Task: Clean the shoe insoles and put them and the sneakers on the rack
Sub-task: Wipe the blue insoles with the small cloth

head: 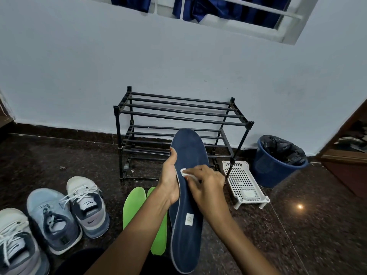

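My left hand [170, 179] grips the left edge of a dark blue insole [188, 197] held upright in front of me. My right hand [206, 187] pinches a small white wipe [183, 172] and presses it onto the insole's upper half. Two green insoles [134, 207] lie on the floor behind my left forearm. The black shoe rack [178, 116] stands bare against the wall. Three sneakers sit at the lower left: a white and navy one [87, 205], a light blue one [52, 219] and another white one [16, 243].
A white perforated tray [243, 181] with a small white pack in it stands right of the rack. A blue bin [276, 161] lined with a black bag sits by the wall. Dark granite floor runs to a wooden doorway at the right.
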Tool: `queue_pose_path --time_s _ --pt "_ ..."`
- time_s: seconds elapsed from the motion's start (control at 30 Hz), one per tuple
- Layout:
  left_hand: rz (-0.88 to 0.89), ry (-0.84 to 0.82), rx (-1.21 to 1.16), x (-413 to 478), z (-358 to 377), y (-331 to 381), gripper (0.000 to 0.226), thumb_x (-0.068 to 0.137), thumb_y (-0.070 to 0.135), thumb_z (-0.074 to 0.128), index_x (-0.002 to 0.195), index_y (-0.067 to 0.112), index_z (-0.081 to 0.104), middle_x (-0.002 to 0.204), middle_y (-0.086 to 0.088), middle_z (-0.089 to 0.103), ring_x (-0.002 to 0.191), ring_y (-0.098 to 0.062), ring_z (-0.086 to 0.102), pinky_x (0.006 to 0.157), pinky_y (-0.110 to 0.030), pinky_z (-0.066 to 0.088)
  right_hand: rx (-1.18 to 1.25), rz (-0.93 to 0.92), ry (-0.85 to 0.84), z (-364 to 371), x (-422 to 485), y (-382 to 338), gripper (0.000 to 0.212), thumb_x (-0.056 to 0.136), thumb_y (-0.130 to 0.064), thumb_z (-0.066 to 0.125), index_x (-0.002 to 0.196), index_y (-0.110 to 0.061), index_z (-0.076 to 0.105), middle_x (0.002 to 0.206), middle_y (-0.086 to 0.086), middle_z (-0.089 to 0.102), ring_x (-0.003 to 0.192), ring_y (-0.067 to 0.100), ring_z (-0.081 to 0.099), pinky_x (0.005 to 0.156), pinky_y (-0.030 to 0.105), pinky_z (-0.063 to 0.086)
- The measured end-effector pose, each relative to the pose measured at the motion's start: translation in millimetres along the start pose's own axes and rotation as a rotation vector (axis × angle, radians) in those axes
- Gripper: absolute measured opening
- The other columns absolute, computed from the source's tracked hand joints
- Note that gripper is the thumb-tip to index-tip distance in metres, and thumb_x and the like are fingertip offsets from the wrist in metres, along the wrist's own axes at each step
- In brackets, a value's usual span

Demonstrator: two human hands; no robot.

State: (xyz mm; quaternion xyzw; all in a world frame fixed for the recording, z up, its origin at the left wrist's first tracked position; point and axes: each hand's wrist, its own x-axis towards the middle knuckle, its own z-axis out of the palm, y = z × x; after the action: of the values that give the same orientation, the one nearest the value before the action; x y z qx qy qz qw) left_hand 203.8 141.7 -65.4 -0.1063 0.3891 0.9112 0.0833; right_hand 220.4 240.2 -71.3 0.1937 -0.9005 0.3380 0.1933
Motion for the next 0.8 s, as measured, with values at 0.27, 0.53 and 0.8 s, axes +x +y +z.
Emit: queue_pose_path --time_s 0.27,0.53,0.8 --pt "-0.033 0.031 -0.037 -1 4 -2 0.063 0.096 0.055 0.026 0.096 0.006 0.067 0.087 -0.011 0.073 0.076 -0.021 0.071 0.071 -0.033 0.051 -0.031 0.042 0.030 -1 12 1 0.015 0.083 -0.007 0.062 0.092 -0.014 0.072 0.087 0.005 0.059 0.082 0.022 0.056 0.078 0.032 0.032" --pt "-0.011 0.121 -0.021 -2 4 0 0.061 0.096 0.054 0.031 0.088 0.004 0.066 0.074 -0.011 0.073 0.063 -0.021 0.070 0.055 -0.025 0.055 0.110 -0.003 -0.061 -1 2 -4 0.016 0.083 -0.004 0.060 0.094 -0.008 0.071 0.083 0.004 0.054 0.081 0.022 0.055 0.073 0.007 0.036" --pt "-0.009 0.113 -0.024 -5 6 0 0.063 0.097 0.055 0.028 0.090 0.005 0.066 0.077 -0.010 0.073 0.066 -0.019 0.071 0.062 -0.029 0.052 0.123 0.042 -0.033 -3 6 -4 0.017 0.085 -0.002 0.058 0.096 -0.008 0.070 0.085 0.003 0.053 0.083 0.019 0.054 0.072 0.004 0.036"
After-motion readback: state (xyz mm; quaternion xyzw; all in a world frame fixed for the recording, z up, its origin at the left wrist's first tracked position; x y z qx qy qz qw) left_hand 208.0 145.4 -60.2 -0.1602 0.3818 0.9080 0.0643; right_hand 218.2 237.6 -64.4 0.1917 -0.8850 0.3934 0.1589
